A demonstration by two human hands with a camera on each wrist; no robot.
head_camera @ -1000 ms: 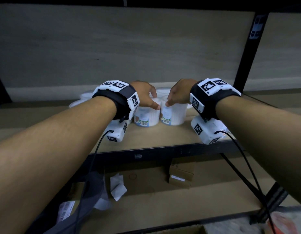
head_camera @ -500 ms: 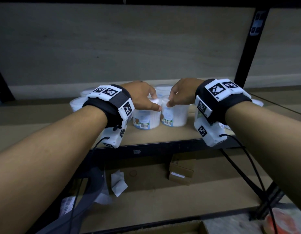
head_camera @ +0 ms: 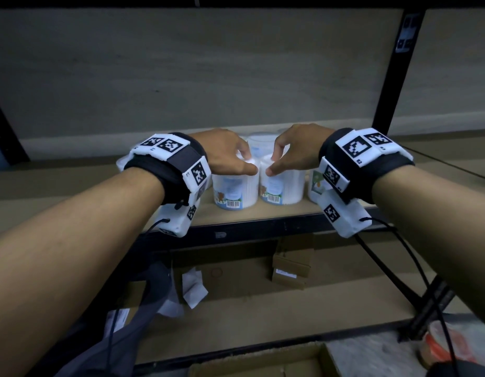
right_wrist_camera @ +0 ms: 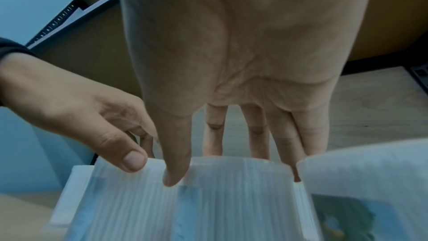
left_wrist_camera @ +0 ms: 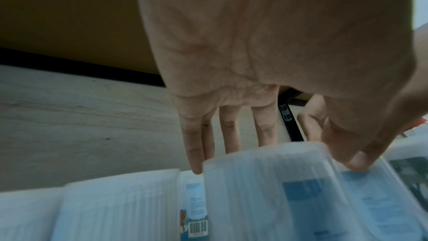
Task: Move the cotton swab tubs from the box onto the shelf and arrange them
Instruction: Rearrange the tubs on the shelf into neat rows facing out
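Note:
Two clear cotton swab tubs with blue labels stand side by side near the front of the wooden shelf. My left hand grips the left tub from above, thumb on its front and fingers behind its lid. In the same way my right hand holds the right tub. The left wrist view shows my left hand over its tub. In the right wrist view my right hand straddles its tub.
More tubs stand behind, at the right and at the left, partly hidden by my wristbands. A black upright bounds the shelf at right. The lower shelf holds a small carton and papers. An open cardboard box lies below.
Both hands keep their hold on the two front tubs. The pair now appears a little nearer the shelf's front edge, and a tub at the right has come into view.

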